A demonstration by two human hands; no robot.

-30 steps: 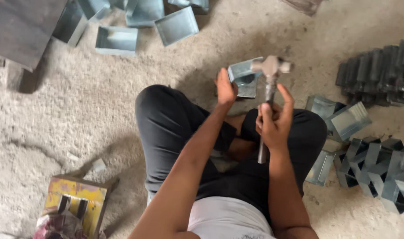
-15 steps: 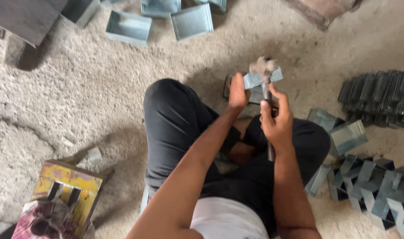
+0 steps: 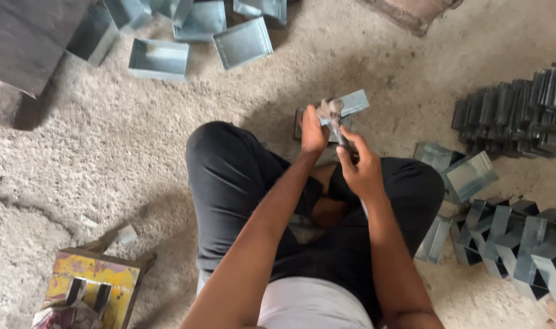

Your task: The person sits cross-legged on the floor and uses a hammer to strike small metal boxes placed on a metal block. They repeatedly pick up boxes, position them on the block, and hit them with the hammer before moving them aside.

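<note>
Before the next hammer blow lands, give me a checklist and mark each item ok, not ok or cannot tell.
1. Right hand has a firm grip on the hammer handle: ok, fingers wrap it.
2. Left hand steadies the bent metal piece: ok, it is on the piece.
3. Left hand fingers clear of the hammer head: not ok, they sit right beside it.
4. Piece rests on the dark block on the floor: cannot tell, hands cover the contact.
5. Knees clear of the strike spot: ok, the piece lies ahead of the legs.
6. Stacked metal pieces out of the swing path: ok, off to the right.
</note>
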